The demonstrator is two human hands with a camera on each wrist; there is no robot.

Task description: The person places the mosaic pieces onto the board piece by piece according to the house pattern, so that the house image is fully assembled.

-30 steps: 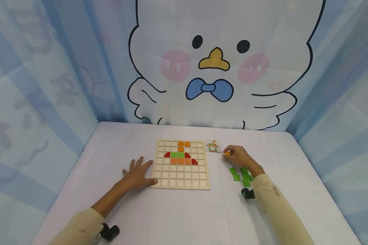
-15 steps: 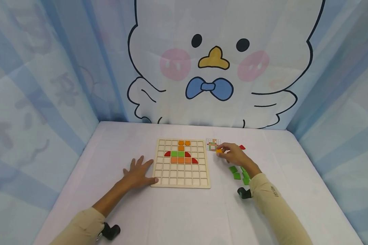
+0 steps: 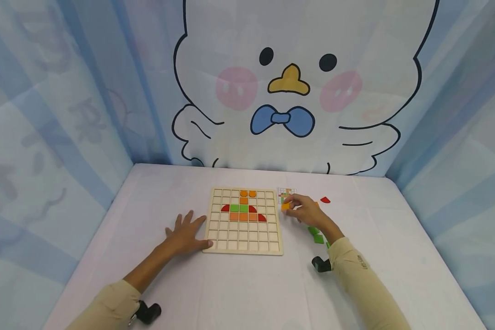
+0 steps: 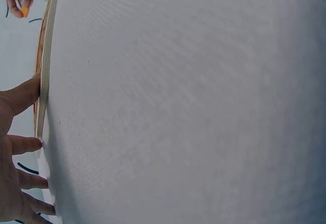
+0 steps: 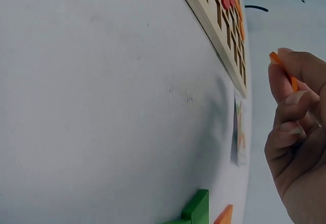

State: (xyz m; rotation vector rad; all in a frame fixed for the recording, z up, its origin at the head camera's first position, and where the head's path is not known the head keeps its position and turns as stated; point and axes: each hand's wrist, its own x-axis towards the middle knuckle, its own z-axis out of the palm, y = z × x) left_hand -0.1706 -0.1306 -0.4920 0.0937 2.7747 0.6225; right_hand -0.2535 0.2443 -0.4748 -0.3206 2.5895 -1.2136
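A wooden grid board [image 3: 220,236] lies on the table, with orange discs, red quarter-rounds and green and orange squares in its upper cells. My left hand [image 3: 184,234] spreads its fingers at the board's left side. Its thumb rests on the near left corner, and the left wrist view has the thumb and index finger right at the board's edge [image 4: 47,56]. Between thumb and fingertips my right hand [image 3: 307,213] pinches an orange tile [image 3: 285,206], just off the board's right edge. Seen from the right wrist, that tile [image 5: 285,72] is thin and held above the table.
A small pattern card [image 3: 286,190] lies by the board's upper right corner, partly behind the right hand. Loose green tiles [image 3: 318,239] are near the right forearm, which hides some. A red piece [image 3: 325,200] and another orange piece [image 3: 316,203] lie farther back.
My right hand has carried the orange tile left from the loose pieces, past the card, toward the board. The red piece has come into fuller view. My left hand stays where it was.
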